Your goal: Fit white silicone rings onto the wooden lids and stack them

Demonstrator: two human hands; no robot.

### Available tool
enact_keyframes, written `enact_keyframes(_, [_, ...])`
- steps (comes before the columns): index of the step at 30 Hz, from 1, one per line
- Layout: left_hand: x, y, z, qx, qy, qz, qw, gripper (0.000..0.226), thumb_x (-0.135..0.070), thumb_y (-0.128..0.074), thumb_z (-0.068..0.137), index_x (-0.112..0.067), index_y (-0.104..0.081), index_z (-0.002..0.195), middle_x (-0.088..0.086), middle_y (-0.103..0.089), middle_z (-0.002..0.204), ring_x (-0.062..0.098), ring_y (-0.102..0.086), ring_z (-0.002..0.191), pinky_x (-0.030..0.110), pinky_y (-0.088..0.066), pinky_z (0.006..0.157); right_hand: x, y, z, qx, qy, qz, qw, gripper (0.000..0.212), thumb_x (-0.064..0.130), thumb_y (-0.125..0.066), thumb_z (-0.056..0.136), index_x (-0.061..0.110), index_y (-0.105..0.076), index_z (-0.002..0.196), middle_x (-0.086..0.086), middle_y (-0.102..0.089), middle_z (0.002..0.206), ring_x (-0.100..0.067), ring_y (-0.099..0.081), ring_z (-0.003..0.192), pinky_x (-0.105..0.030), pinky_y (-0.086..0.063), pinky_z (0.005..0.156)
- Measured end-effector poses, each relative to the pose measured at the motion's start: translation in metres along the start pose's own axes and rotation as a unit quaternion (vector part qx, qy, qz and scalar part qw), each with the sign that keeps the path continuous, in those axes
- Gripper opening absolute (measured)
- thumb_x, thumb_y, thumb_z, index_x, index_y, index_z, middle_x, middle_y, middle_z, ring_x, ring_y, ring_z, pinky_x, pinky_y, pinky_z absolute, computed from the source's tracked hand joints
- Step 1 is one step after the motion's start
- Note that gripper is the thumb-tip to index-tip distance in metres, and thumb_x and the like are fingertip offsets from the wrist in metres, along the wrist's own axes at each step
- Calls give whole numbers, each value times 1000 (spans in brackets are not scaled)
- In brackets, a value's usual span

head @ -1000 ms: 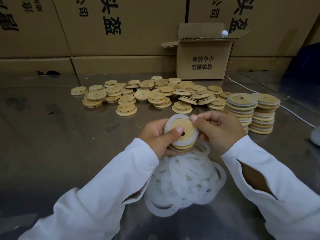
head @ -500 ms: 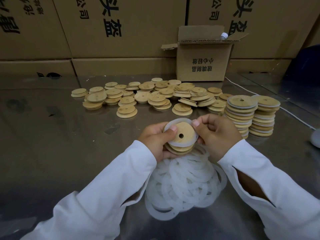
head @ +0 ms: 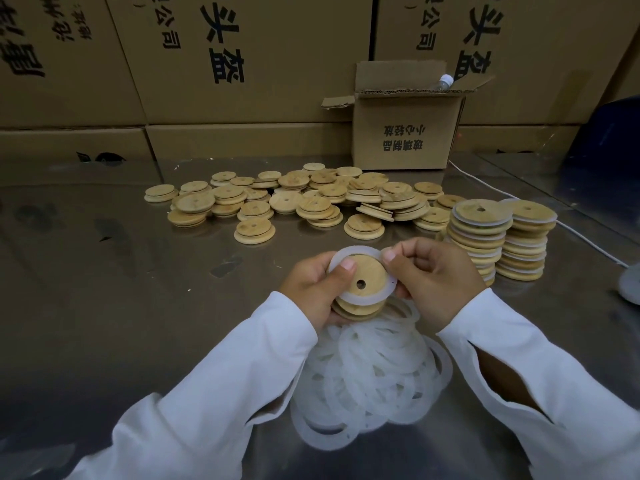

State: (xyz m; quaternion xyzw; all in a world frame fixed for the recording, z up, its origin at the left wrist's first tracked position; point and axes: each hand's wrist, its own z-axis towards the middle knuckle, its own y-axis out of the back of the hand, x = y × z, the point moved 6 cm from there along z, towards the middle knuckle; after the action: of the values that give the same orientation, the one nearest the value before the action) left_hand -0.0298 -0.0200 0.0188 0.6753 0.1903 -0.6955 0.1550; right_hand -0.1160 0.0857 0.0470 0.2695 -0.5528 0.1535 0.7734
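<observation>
While above the ring pile (head: 374,370), left hand (head: 311,289) and right hand (head: 437,283), fingers (head: 347,265) tight on rim of ringed lid (head: 365,273).

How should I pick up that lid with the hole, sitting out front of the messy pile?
Pinch the front lid across its wide bottom rim, left and right, coming straight down from above. It lies flat on the table, and those sides are bare, so fingers fit.

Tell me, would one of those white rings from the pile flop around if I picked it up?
Probably floppy: the pile of rings lies draped and tangled, not flat. Likely very light, since each looks thin and see-through. The ring sitting round the lid suggests it stretches.
</observation>
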Motion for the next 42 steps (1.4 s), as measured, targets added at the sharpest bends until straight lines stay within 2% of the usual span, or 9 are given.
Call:
enact_keyframes(4, [2, 2, 2, -13, 3, -22, 1000, 22, -12, -41, 96, -13, -63, 95, 30, -60, 114, 45, -56, 109, 60, -44, 92, -3, -3, 0, 16, -13, -7, 1000, 14, 12, -53, 89, 10, -59, 77, -1, -53, 54, 2, -47, 38, -9, -39, 42])
enact_keyframes(12, [0, 6, 4, -35, -32, -1, 999, 21, -12, -43, 95, -13, -63, 97, 27, -62, 108, 43, -58, 105, 60, -46, 91, -6, -3, 1, 18, -22, -18, 999, 18, 14, -51, 91, 15, -57, 74, 9, -51, 36, 1, -48, 37, -7, -37, 43])
enact_keyframes(17, [-4, 7, 2, -51, -60, -3, 997, 18, -17, -52, 91, -9, -63, 103, 26, -64, 105, 43, -58, 104, 59, -45, 92, -7, -5, 0, 32, -30, -23, 999, 19, 18, -52, 91, 18, -59, 73, 7, -52, 36, 0, -48, 38, -16, -39, 49])
enact_keyframes(23, [-9, 10, 1, -67, -90, -9, 994, 18, -13, -49, 93, -8, -63, 103, 25, -64, 105, 43, -59, 103, 60, -44, 93, 1, -6, -2, 22, -12, 32, 999, 13, 12, -56, 87, 10, -61, 75, 6, -54, 44, 0, -48, 37, -10, -40, 43])
enact_keyframes(30, [-20, 8, -2, -80, -159, 21, 984, 25, -30, -50, 77, -21, -62, 97, 10, -66, 97, 29, -62, 97, 54, -47, 92, -1, -8, -7, -18, -9, 40, 999, 5, 18, -64, 81, 16, -60, 84, -7, -65, 72, -9, -59, 51, -23, -52, 59])
enact_keyframes(33, [-20, 11, -1, -90, -168, 0, 982, 23, -31, -51, 77, -22, -62, 96, 3, -66, 92, 25, -62, 95, 54, -47, 92, 1, -8, -9, -36, 9, 48, 998, 3, 17, -65, 80, 17, -62, 80, -6, -66, 70, -13, -62, 59, -25, -53, 62])
enact_keyframes(36, [-19, 12, 0, -85, -160, -31, 983, 24, -28, -55, 75, -21, -65, 95, 6, -67, 94, 31, -62, 99, 56, -46, 93, 3, -3, -9, -60, 23, 89, 994, 12, 11, -67, 78, 18, -65, 69, 2, -68, 59, -8, -64, 58, -17, -54, 60])
enact_keyframes(39, [-16, 14, 1, -63, -153, -44, 985, 24, -22, -65, 70, -19, -67, 94, 7, -71, 92, 26, -65, 94, 45, -52, 88, 2, 2, -9, -75, 27, 101, 992, 16, 9, -68, 77, 19, -66, 65, 5, -68, 57, -4, -63, 56, -14, -52, 59])
enact_keyframes(42, [-18, 16, 0, -44, -161, -18, 986, 31, -14, -78, 67, -15, -68, 97, 0, -73, 87, 14, -68, 84, 24, -55, 74, 4, 4, -8, -79, 40, 86, 992, 16, 8, -69, 77, 20, -66, 66, 5, -67, 62, -6, -63, 61, -18, -53, 63])
